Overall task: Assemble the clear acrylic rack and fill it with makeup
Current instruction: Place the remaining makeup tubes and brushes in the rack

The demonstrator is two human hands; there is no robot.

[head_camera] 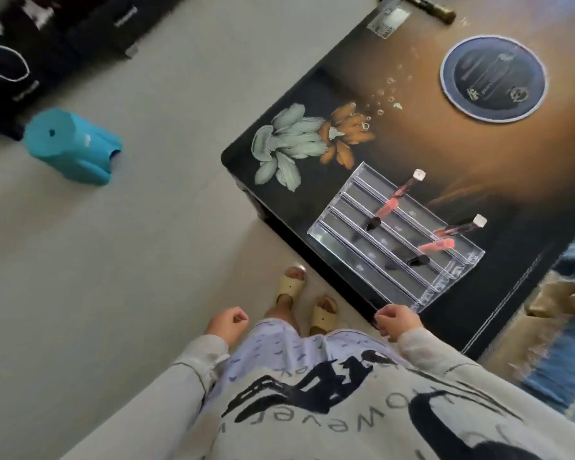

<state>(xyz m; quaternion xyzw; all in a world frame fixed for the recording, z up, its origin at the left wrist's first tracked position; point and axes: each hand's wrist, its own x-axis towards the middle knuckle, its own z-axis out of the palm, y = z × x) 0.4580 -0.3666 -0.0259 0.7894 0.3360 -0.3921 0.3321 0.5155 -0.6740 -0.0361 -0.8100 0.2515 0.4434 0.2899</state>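
Rack (356, 239) on table (445, 144) holds lip glosses (387, 205) — left hand (228, 322), right hand (397, 322) loosely curled, empty

A pale, plain floor (146, 244) fills the left and centre of the frame, evenly lit with soft shadows. At the upper left stand dark furniture (90, 31) and a black bag (7, 68) with a white cord handle; below them lies a teal plastic stool (70, 146). A glossy dark table (445, 154) with painted feathers (299, 141) and a round dark mat (493, 78) takes the upper right, with blue patterned fabric (561, 343) at the right edge
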